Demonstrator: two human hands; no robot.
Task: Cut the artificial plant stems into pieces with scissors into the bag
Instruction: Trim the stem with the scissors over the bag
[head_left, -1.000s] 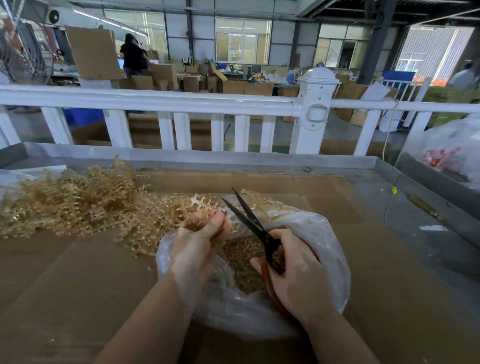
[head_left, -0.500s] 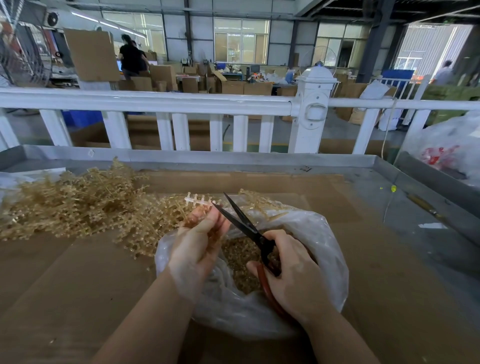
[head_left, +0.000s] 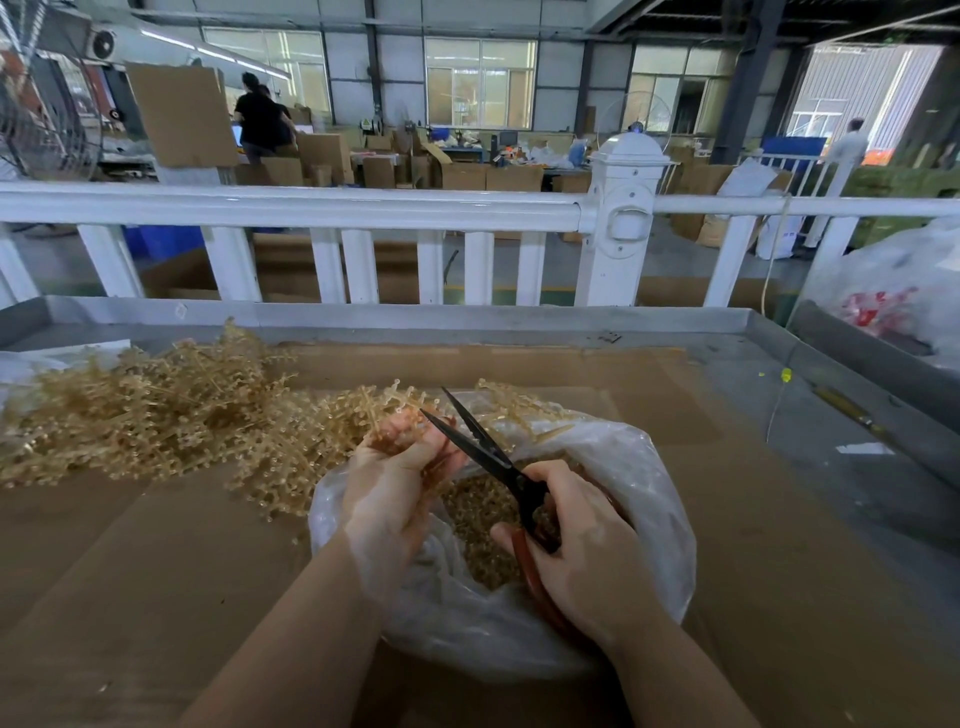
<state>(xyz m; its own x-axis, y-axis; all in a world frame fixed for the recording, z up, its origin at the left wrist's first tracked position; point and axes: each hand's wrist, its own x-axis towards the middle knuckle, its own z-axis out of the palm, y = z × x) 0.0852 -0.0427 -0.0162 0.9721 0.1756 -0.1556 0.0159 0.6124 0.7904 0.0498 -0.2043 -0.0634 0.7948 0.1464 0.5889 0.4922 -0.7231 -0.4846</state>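
Here, left hand (head_left: 387, 488) pinching a stem (head_left: 387, 410) at twelve o'clock over the bag (head_left: 644, 483), right hand (head_left: 587, 551) gripping parted scissors (head_left: 483, 452) — blades close to fingertips (head_left: 410, 426), so risking a nick, or pieces flying onto the worktop (head_left: 156, 561) — uncut pile (head_left: 145, 410) lying at ten o'clock.

Left hand (head_left: 389, 483) pinches stems (head_left: 387, 410); right hand (head_left: 587, 556) holds parted scissors (head_left: 493, 457) over bag (head_left: 649, 499).
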